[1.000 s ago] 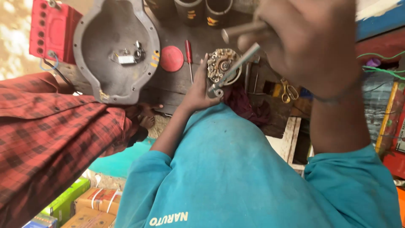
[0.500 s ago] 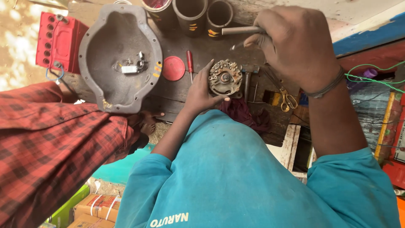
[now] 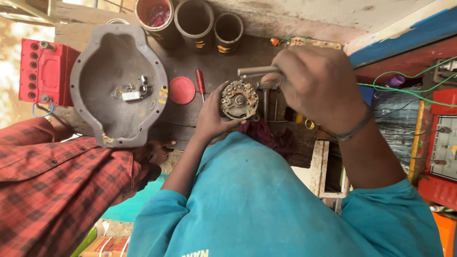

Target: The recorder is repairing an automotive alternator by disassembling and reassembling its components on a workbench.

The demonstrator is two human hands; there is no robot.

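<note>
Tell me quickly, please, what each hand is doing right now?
Left hand: closed around the round metal part, holding it up.
Right hand: closed on a metal tool just above that part.

The left hand (image 3: 213, 116) reaches forward, fingers cupped upward; the right hand (image 3: 316, 85) hovers higher, apparently clenched, wrist bent.

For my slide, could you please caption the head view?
Left hand steadies a round metal motor part while right hand grips a metal tool above it.
</note>
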